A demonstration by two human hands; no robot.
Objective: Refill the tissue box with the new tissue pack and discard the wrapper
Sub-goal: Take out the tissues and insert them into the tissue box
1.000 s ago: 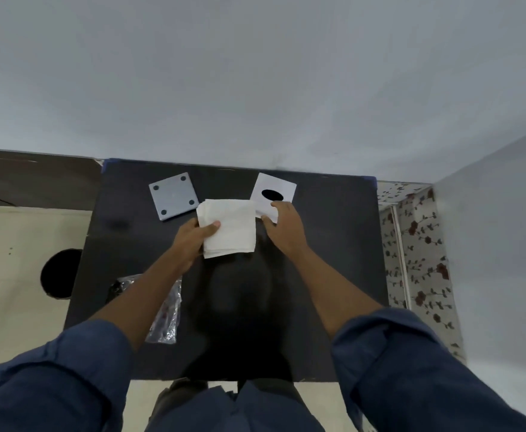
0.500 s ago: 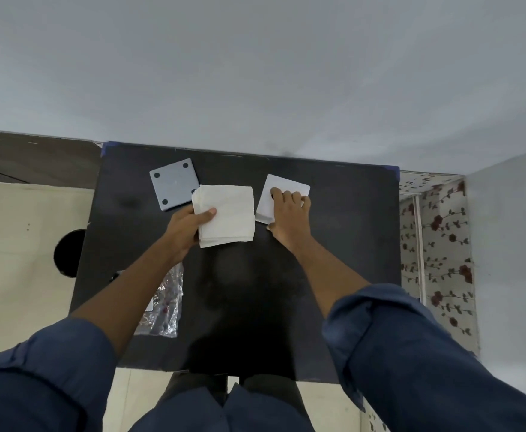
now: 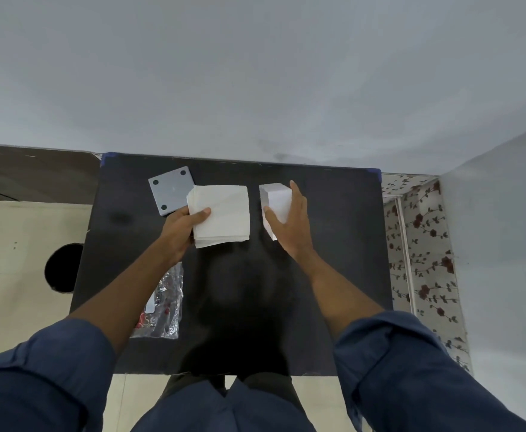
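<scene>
A stack of white tissues (image 3: 224, 213) is held at its left edge by my left hand (image 3: 182, 227), thumb on top, just above the black table (image 3: 333, 244). To its right stands the white tissue box (image 3: 275, 202), tipped so its plain sides show; my right hand (image 3: 289, 226) grips it, thumb on the left face and fingers along the right. The box's opening is hidden. The clear plastic wrapper (image 3: 163, 304) lies flat near the table's front left, partly under my left forearm.
A grey square plate (image 3: 169, 190) with dark corner dots lies at the back left, touching the tissue stack. A round black object (image 3: 62, 268) sits on the floor to the left. A wall runs behind the table, a floral surface to its right.
My right hand has gone from resting on the box's top to gripping and tipping it, so the oval opening no longer shows. The tissue stack stays in my left hand.
</scene>
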